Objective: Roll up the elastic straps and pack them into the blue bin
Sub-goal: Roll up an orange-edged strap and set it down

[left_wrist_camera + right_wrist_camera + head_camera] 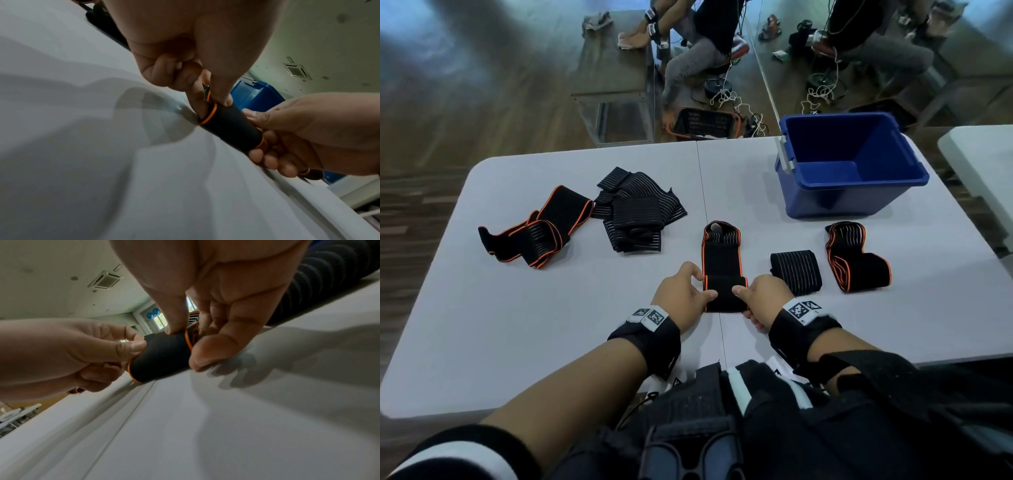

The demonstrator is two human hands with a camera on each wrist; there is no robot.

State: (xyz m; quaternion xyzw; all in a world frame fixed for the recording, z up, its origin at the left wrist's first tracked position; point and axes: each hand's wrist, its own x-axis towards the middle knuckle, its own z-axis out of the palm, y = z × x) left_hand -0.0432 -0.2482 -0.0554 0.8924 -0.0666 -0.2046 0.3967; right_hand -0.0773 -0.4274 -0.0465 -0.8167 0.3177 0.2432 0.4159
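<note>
A black elastic strap with orange edging (722, 263) lies lengthwise on the white table (551, 325), its near end wound into a roll (230, 128) (162, 358). My left hand (688, 291) pinches the roll's left end between thumb and fingers. My right hand (760, 298) grips its right end the same way. The blue bin (849, 164) stands at the far right of the table with nothing visible inside.
A rolled black striped strap (796, 272) and a folded orange-edged strap (856, 257) lie right of my hands. Loose straps, orange-edged (534, 229) and striped (637, 212), are piled at the left. Another person sits beyond the table.
</note>
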